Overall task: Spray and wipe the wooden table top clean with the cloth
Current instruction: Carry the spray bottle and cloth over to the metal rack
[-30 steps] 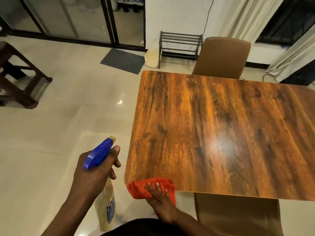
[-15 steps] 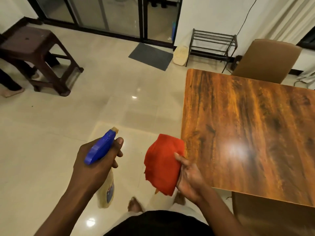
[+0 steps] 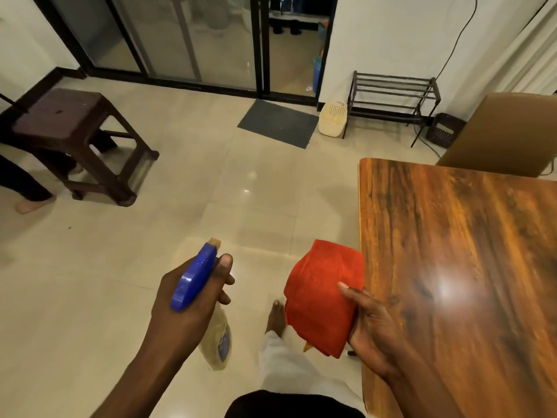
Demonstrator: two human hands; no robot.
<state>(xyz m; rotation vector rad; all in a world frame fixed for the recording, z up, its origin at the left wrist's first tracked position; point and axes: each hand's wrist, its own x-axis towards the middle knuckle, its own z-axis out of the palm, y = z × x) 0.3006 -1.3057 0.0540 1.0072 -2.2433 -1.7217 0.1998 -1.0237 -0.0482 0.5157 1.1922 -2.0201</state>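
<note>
The wooden table top (image 3: 458, 251) fills the right side, its left edge running down the frame. My right hand (image 3: 372, 324) holds a folded red cloth (image 3: 322, 294) in the air just left of that edge, off the table. My left hand (image 3: 187, 300) grips a spray bottle (image 3: 196, 279) with a blue trigger head over the floor; its pale body (image 3: 217, 342) hangs below my fist, nozzle pointing away from me.
A dark wooden stool (image 3: 75, 140) stands at the left with another person's foot (image 3: 33, 203) beside it. A grey doormat (image 3: 278, 123), a metal rack (image 3: 391, 104) and a brown chair (image 3: 506, 134) lie beyond. My own bare foot (image 3: 275, 318) is on the tiled floor.
My right hand lifted the red cloth off the table's near corner and now holds it in the air beside the table. The view swung left; the bottle stays in my left hand.
</note>
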